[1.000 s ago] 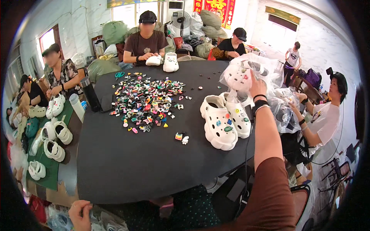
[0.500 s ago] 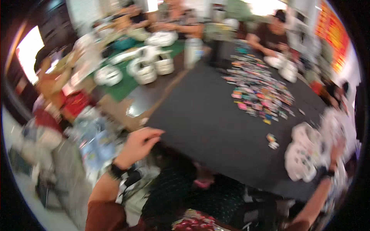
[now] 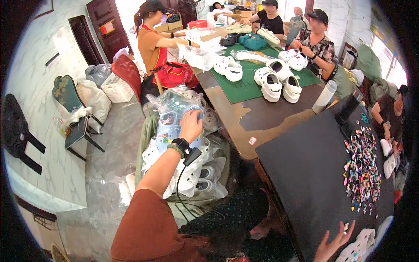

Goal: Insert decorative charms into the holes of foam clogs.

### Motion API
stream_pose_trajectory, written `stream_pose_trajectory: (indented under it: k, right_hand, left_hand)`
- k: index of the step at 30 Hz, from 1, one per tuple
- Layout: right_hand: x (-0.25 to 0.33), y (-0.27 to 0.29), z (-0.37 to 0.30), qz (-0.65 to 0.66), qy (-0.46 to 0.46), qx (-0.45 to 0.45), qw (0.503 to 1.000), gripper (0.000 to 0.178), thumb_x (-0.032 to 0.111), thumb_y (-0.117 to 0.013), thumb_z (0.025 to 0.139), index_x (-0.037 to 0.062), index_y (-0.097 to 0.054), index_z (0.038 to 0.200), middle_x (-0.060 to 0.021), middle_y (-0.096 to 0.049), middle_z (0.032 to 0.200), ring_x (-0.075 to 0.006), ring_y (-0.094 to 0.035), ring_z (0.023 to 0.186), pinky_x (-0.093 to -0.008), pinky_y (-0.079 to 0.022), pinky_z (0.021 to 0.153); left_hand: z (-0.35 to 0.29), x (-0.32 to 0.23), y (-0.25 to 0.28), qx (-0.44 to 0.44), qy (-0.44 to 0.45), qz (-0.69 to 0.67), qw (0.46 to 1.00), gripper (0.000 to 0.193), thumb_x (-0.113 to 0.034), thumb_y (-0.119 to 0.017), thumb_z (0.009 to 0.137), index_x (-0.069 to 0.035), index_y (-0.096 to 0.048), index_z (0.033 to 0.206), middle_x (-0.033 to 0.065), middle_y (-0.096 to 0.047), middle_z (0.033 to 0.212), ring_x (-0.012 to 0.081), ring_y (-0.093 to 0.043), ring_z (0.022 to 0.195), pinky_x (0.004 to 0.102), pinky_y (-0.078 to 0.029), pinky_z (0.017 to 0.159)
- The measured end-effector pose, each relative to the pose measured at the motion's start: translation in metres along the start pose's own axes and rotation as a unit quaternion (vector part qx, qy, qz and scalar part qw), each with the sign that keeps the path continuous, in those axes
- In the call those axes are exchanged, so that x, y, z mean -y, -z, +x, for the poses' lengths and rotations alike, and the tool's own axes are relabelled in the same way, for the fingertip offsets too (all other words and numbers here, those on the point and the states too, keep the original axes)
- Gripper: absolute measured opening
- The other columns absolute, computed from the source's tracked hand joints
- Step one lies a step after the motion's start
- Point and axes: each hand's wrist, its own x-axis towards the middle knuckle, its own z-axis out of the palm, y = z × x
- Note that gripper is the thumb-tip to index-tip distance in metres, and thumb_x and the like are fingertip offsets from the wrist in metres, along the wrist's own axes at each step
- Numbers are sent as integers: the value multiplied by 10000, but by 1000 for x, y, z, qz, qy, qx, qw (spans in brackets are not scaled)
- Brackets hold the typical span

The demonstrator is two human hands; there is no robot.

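Note:
My left hand (image 3: 192,125) reaches out over a heap of bagged clogs beside the table. Its fingers curl over a light blue clog (image 3: 196,114), one of a pair with small coloured charms. The other blue clog (image 3: 165,136) lies just left of it, with clear plastic bags around the pair. My right hand (image 3: 330,245) is at the lower right, over the black table (image 3: 301,183), fingers spread. A small whitish piece (image 3: 346,228) shows at one finger; whether it is a ring or a charm I cannot tell. Close by is a white clog (image 3: 358,248), partly cut off.
Many small colourful charms (image 3: 362,170) lie on the black table. Several white clogs (image 3: 268,84) stand on a green mat (image 3: 233,89). A white bottle (image 3: 324,96) stands at the tables' junction. Co-workers sit around. Left are a chair (image 3: 70,100) and a white crate (image 3: 118,91).
The view has swung to the left. My left hand has gone from the black table's edge to the blue clogs. My right hand has come away from the bagged white clogs.

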Motion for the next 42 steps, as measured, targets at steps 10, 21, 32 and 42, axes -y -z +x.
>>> stream_pose_trajectory:
  k: [10,21,32,42]
  right_hand:
    - [130,2,-11,244,75,44,966,429,233,-699,873,82,-554,1247,-220,-404,1432,-412,-467,1248,-530,-407,1024]
    - [155,-44,-50,375,22,138,916,383,114,-621,855,32,-544,1220,-194,-481,1351,-421,-397,1305,-517,-319,1076]
    - [157,-40,-33,434,-32,44,899,295,150,-692,795,51,-631,1066,-136,-558,1219,-366,-469,1229,-473,-420,983]
    - [140,-31,-49,547,-105,-30,830,454,66,-680,805,35,-516,1227,-170,-453,1336,-368,-448,1244,-448,-408,1020]
  left_hand:
    - [14,63,-18,96,260,213,937,657,-527,-621,794,-240,-524,1377,176,-629,1226,371,-504,1240,619,-262,1043]
    - [-17,85,7,-217,92,-40,971,182,-196,-630,907,-23,-623,847,163,-628,760,325,-600,722,418,-467,690]
    - [47,-7,72,-110,-41,-334,935,188,-187,-548,990,-20,-579,1069,16,-544,1038,125,-492,960,278,-400,892]
    - [57,-244,57,189,-439,-441,759,167,-34,-577,887,-26,-634,1044,106,-574,1172,191,-539,1054,289,-421,899]
